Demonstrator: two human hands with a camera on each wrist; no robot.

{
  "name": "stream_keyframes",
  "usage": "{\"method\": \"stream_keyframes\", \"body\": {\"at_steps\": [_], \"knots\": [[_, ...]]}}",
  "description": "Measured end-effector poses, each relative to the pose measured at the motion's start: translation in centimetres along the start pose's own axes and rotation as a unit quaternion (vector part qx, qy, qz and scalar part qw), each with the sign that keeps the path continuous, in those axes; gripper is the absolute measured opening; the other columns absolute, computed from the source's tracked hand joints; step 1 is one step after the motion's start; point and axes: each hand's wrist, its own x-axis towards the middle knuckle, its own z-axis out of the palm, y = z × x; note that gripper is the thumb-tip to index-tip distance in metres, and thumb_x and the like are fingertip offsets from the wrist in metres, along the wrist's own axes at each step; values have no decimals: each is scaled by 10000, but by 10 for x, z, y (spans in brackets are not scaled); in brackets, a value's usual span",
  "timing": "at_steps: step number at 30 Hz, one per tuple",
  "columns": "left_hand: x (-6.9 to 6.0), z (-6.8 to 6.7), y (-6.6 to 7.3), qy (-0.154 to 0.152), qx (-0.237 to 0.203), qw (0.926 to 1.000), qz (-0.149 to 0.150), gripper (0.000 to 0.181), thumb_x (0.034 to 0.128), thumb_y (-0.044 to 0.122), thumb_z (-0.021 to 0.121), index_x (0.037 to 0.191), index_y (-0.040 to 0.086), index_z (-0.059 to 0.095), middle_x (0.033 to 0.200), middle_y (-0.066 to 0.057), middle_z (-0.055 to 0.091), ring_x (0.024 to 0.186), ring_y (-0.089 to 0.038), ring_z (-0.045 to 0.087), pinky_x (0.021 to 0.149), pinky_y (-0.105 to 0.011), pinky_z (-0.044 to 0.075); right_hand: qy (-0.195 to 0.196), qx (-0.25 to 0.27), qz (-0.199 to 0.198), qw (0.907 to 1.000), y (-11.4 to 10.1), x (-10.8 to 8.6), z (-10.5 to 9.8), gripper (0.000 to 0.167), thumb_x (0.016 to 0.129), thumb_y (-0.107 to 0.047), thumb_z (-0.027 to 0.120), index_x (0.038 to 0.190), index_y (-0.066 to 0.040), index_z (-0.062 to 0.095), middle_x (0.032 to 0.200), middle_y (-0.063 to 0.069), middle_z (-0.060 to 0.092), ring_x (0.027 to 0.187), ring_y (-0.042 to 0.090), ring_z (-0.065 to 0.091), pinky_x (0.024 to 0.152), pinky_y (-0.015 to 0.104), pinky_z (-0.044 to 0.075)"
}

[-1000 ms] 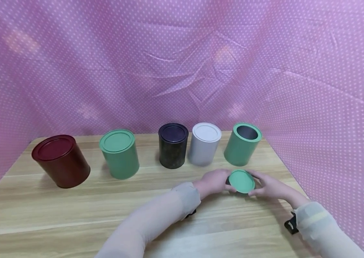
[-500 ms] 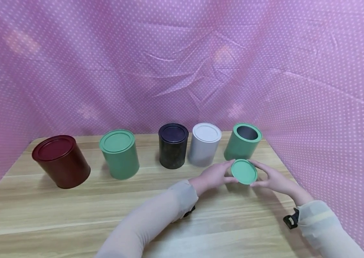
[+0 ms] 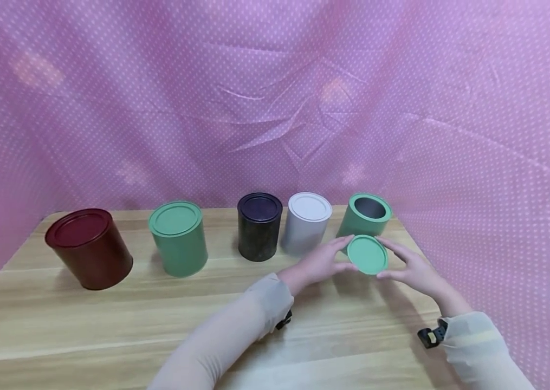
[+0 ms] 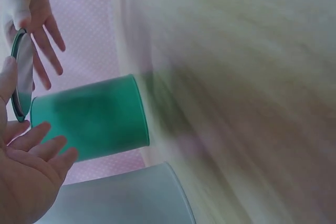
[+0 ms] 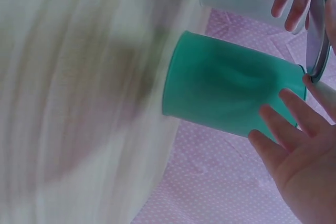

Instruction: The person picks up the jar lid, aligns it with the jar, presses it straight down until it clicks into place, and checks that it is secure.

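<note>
A round green can lid (image 3: 367, 254) is held up off the table between both hands, just in front of the uncovered green can (image 3: 351, 225). On its left edge, my left hand (image 3: 321, 262) pinches it between thumb and index finger. My right hand (image 3: 415, 272) pinches the opposite edge the same way, other fingers spread. Seen edge-on in the left wrist view, the lid (image 4: 24, 77) shows its silvery underside near the can's upper end. The right wrist view has the lid (image 5: 316, 30) close to the rim of the green can (image 5: 231, 85).
Left of the uncovered can stand a white can (image 3: 307, 222), a black can (image 3: 259, 230), a second green can (image 3: 179, 241) and a dark red can (image 3: 90, 249), all lidded. A pink dotted cloth (image 3: 275, 108) hangs behind the wooden table (image 3: 109, 336).
Both hands have lifted the green lid from low over the table and carried it away from me, up to the uncovered green can. The other cans stay put; the head view tilts slightly.
</note>
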Motion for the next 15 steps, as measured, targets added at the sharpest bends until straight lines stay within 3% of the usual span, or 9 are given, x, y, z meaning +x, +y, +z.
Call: {"method": "stream_keyframes", "body": {"at_steps": [1, 5, 6, 12, 15], "knots": [[0, 0, 0, 19, 15, 10000, 22, 786, 858, 400, 707, 1499, 109, 356, 1518, -73, 413, 1386, -204, 415, 1139, -324, 348, 25, 114, -36, 9999, 0, 0, 1, 803, 767, -184, 807, 1444, -5, 413, 1445, 291, 423, 1333, 498, 367, 1043, 684, 302], [3, -2, 2, 109, -26, 9999, 87, 786, 855, 393, 712, 1496, 102, 362, 1522, -91, 403, 1403, -233, 390, 1152, -344, 328, 128, 335, -172, 9992, 0, 1, -1, 776, 775, -125, 791, 1441, 2, 413, 1455, 288, 413, 1376, 137, 353, 1053, 657, 295], [4, -3, 3, 139, -28, 9999, 67, 789, 853, 397, 711, 1498, 110, 360, 1527, -88, 395, 1414, -236, 371, 1157, -349, 319, 155, 376, -205, 9990, 0, 2, -2, 772, 779, -117, 787, 1444, -4, 411, 1458, 285, 411, 1366, 98, 340, 1056, 652, 291], [10, -10, 7, 334, -454, 9984, -74, 786, 846, 396, 716, 1503, 152, 359, 1569, -41, 324, 1471, -233, 248, 1190, -399, 247, 89, 676, -265, 9973, -2, 9, -11, 752, 837, -103, 736, 1483, -40, 356, 1502, 285, 340, 1402, 113, 265, 1097, 658, 220], [12, -13, 9, 376, -757, 9964, -88, 774, 854, 377, 713, 1505, 160, 355, 1576, -44, 308, 1474, -240, 237, 1193, -428, 232, 134, 741, -361, 9965, -2, 12, -14, 741, 853, -83, 717, 1490, -45, 341, 1503, 292, 326, 1346, -101, 232, 1197, 384, 238]]}}
